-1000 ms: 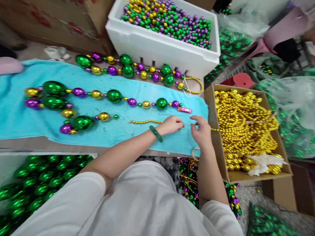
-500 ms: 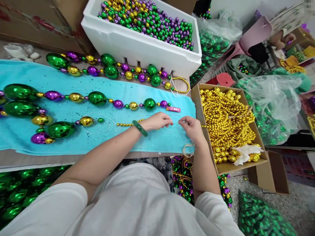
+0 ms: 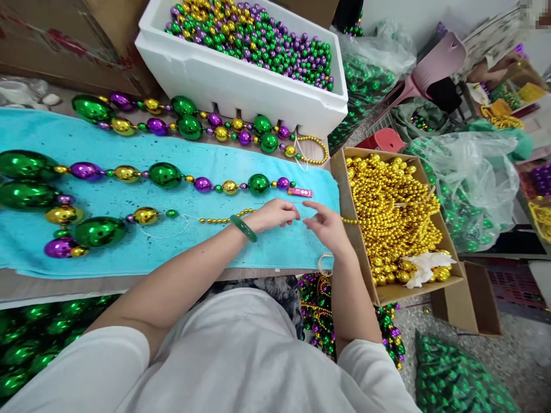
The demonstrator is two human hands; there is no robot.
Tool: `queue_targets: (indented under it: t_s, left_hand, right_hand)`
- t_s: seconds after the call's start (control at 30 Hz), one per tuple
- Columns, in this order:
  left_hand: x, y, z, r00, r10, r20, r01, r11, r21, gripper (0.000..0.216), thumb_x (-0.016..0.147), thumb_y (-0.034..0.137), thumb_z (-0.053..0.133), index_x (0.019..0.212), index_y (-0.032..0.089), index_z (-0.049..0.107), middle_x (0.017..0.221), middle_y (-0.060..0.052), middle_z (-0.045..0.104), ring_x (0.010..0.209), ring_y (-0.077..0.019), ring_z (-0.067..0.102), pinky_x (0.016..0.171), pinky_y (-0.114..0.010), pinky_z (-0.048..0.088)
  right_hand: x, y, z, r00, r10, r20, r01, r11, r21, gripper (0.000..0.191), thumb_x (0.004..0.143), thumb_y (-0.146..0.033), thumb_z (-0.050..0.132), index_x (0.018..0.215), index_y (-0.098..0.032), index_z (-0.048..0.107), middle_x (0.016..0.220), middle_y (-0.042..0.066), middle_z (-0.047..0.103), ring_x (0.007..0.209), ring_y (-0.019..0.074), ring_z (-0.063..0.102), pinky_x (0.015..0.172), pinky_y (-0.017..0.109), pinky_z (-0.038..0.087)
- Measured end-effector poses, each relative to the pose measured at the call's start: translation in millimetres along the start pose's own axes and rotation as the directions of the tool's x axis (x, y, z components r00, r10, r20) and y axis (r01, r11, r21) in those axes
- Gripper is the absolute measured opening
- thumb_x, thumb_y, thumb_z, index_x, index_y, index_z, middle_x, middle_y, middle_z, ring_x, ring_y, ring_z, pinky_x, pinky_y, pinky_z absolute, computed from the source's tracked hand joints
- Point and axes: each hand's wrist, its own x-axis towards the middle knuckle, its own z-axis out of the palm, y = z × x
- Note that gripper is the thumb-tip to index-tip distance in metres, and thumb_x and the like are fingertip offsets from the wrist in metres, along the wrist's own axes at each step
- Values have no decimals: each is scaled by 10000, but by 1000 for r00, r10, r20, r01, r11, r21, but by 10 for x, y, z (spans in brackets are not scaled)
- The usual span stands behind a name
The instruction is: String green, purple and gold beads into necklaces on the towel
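Note:
My left hand (image 3: pixel 279 213), with a green bangle on the wrist, is closed with bent fingers around a strand of gold beads (image 3: pixel 215 220). The held part is mostly hidden; one end lies left of the wrist. Facing it, my right hand (image 3: pixel 325 225) is open, index finger stretched and thumb apart. More gold beads (image 3: pixel 349 220) run from beside it to the carton. Just beyond both hands lie a thin needle (image 3: pixel 297 202) and a small pink packet (image 3: pixel 300 193). A necklace of green, purple and gold beads (image 3: pixel 166 174) lies on the turquoise towel (image 3: pixel 206 246), its thread (image 3: pixel 172 234) loose.
A white foam box (image 3: pixel 241 74) of small mixed beads stands at the back. Right of the towel is a carton (image 3: pixel 370 269) filled with gold bead strands. A finished-looking necklace (image 3: pixel 189 127) lies along the towel's far edge. Bags of green beads (image 3: pixel 460 373) surround the table.
My right hand's pinch has loosened: the index finger now points out and the thumb is apart. My left hand stays nearly in place. The whole view has shifted slightly.

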Motion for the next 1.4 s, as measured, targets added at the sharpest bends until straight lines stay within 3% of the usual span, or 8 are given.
queue_targets:
  t_s: [0.1, 0.33, 0.53, 0.67, 0.87, 1.1, 1.27, 1.4]
  left_hand:
    - [-7, -1, 11, 1000, 13, -10, -13, 1000, -21, 137, 746, 215, 546, 709, 148, 660, 625, 17, 570, 556, -89, 485, 544, -215, 382]
    - [-27, -63, -60, 999, 9, 46, -7, 999, -38, 165, 769, 238, 559, 777, 149, 698, 660, 0, 600, 565, -92, 487, 557, -226, 380]
    - [-17, -93, -47, 999, -44, 30, 46, 996, -70, 155, 778, 231, 565, 764, 150, 697, 653, -1, 600, 569, -93, 495, 556, -227, 383]
    - [-16, -46, 5, 998, -55, 13, 56, 996, -70, 145, 772, 198, 554, 734, 149, 685, 619, 9, 585, 543, -88, 473, 545, -222, 382]
    - [-16, -64, 60, 999, 33, -8, -34, 997, -70, 132, 755, 203, 562, 722, 147, 676, 597, 27, 565, 547, -89, 483, 542, -222, 380]
    - [-80, -168, 124, 985, 157, -74, -145, 978, 150, 211, 851, 294, 568, 864, 145, 716, 690, -15, 656, 653, -126, 580, 619, -254, 443]
    - [-567, -148, -264, 903, 373, -214, -114, 687, 718, 222, 880, 199, 550, 1016, 222, 724, 1132, -52, 697, 1099, -186, 587, 1004, -322, 425]
    - [-1097, -444, -866, 875, 309, -372, 102, 635, 766, 294, 831, 89, 487, 1004, 127, 722, 1043, -146, 681, 1005, -283, 598, 960, -461, 440]
  right_hand:
    - [-6, -101, 113, 994, -19, 105, 18, 1000, 5, 323, 777, -297, 593, 1060, -184, 698, 703, 1, 639, 587, 127, 507, 602, 254, 402]
    - [62, 47, -38, 995, -20, -100, 21, 1000, 8, 207, 779, -354, 580, 722, -174, 667, 561, -25, 507, 543, 117, 422, 553, 246, 327]
    - [50, 217, -314, 967, 181, -182, -222, 945, -241, 214, 753, -268, 565, 877, -183, 718, 760, 43, 665, 670, 180, 554, 617, 277, 404]
    - [-68, 29, -368, 955, 49, -294, -182, 876, -447, 446, 751, -149, 487, 1153, -171, 681, 1090, 128, 678, 856, 238, 608, 720, 333, 450]
    - [-39, -31, 41, 993, -52, 104, 59, 996, -64, 358, 788, -338, 577, 1092, -185, 688, 641, 0, 598, 560, 140, 466, 567, 270, 408]
    - [-6, 123, 116, 995, 70, 68, -72, 997, 25, 317, 732, -472, 630, 773, -166, 704, 498, -42, 426, 479, 103, 338, 478, 254, 255]
    - [18, 260, 11, 992, 119, 51, -113, 988, -108, 313, 722, -468, 606, 756, -175, 711, 495, -31, 440, 487, 120, 389, 497, 261, 294]
    - [25, 414, 7, 983, 180, 41, -168, 964, -207, 312, 734, -455, 575, 779, -177, 710, 543, -11, 508, 542, 148, 463, 536, 276, 338]
